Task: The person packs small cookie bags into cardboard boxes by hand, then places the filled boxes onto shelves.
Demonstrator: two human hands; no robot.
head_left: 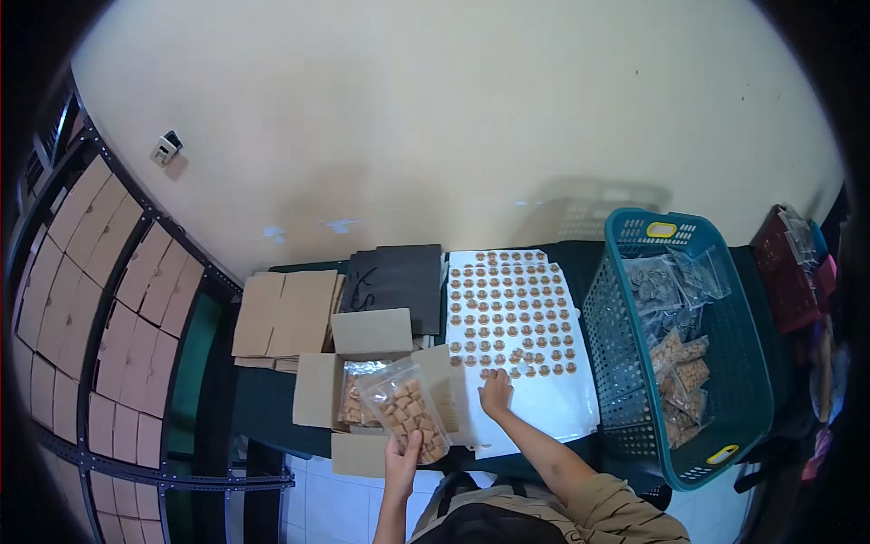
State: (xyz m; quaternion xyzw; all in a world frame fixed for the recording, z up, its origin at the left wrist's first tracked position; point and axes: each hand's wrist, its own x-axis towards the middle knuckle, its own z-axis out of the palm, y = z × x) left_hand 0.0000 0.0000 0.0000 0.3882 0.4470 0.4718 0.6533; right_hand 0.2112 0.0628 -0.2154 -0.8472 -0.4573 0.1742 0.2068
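My left hand [401, 464] is closed on the lower edge of a clear zip bag [410, 412] filled with small brown cube-like pieces. The bag leans tilted over an open cardboard box [314, 390], where another such bag [355, 403] lies inside. On the right, my right hand [495, 395] rests on a white sheet [544, 412] carrying rows of round brown stickers [510, 306]. Its thumb and fingers pinch at a sticker in the lowest row; the fingertips partly hide it.
A tall green plastic basket [625, 363] holding several bags stands to the right. Flattened cardboard boxes [285, 313] and a black folded item [394, 281] lie behind the open box. Shelves at left hold many cartons [122, 354]. A beige wall [453, 118] rises behind the table.
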